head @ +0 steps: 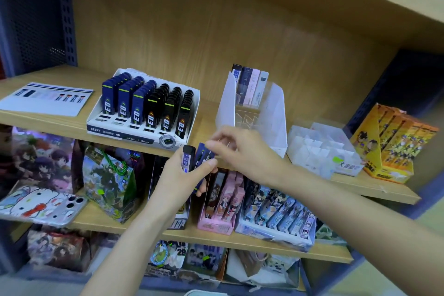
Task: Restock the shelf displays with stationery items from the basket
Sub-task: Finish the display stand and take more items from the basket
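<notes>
A bundle of dark lead cases (189, 158) is gripped in the curled fingers of the left hand (177, 178), before the wooden shelf edge (60, 126); one case's top is pinched by the right hand (242, 151). Open room is seen in the white display box (224, 103) above the fingertips. The bundle's lower ends are hidden by the palm.

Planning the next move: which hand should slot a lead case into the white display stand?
The right hand: it pinches one lead case and is nearer the white display stand, while the left hand grips the bundle.
</notes>
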Tool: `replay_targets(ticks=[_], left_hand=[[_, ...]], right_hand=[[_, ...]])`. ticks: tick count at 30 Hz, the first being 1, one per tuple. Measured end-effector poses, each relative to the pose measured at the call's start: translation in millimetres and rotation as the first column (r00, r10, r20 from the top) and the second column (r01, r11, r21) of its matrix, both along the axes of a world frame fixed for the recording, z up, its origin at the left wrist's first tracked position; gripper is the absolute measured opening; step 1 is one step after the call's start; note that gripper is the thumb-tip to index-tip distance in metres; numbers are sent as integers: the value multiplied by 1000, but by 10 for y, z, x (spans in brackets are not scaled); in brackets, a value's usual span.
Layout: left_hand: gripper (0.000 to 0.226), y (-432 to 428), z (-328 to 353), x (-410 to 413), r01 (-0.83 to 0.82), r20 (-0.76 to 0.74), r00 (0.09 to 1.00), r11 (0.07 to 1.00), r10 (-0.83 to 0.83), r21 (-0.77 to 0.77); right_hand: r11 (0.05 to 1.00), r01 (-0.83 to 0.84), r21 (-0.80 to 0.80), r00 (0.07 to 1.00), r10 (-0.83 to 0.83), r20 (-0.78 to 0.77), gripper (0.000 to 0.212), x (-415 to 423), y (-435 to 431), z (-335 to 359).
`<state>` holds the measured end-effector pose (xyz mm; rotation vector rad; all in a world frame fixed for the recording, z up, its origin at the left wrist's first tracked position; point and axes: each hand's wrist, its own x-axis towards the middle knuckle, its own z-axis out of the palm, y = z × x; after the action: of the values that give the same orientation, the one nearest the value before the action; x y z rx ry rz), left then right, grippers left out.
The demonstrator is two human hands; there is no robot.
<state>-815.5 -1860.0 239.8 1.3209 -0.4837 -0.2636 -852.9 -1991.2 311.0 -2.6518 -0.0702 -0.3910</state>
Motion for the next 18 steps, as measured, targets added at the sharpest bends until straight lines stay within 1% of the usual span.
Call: replay_targets(ticks=[3, 6, 9, 10, 12, 14, 16, 18], left_hand=[[8, 73, 2, -29, 24, 3, 1000, 1000, -24, 5], [14, 168, 6, -53, 32, -8, 999, 999, -33, -23], [14, 270, 6, -46, -30, -24, 999, 998, 29, -55], [13, 305, 8, -33, -60, -20, 998, 996, 59, -62], [12, 371, 8, -2, -128, -3, 992, 990, 128, -64], [14, 448, 2, 25, -181, 15, 983, 982, 182, -45], [16, 536, 4, 40, -194, 31, 980, 981, 195, -27], [17, 621, 15, 51, -195, 41, 980, 981, 195, -10]], right_hand=[[963, 29, 268, 996, -6, -87, 9, -30, 90, -28], [861, 69, 503, 996, -28, -88, 11, -58, 119, 29], [765, 84, 639, 996, -37, -86, 12, -94, 97, 59], [754, 86, 652, 994, -25, -103, 12, -113, 88, 53], [782, 84, 618, 988, 18, -157, 10, -160, 85, 25], [855, 63, 515, 975, 58, -215, 9, -212, 112, -16], [925, 17, 379, 962, 88, -259, 10, -252, 185, -50], [955, -39, 294, 955, 122, -269, 12, -250, 307, -89]])
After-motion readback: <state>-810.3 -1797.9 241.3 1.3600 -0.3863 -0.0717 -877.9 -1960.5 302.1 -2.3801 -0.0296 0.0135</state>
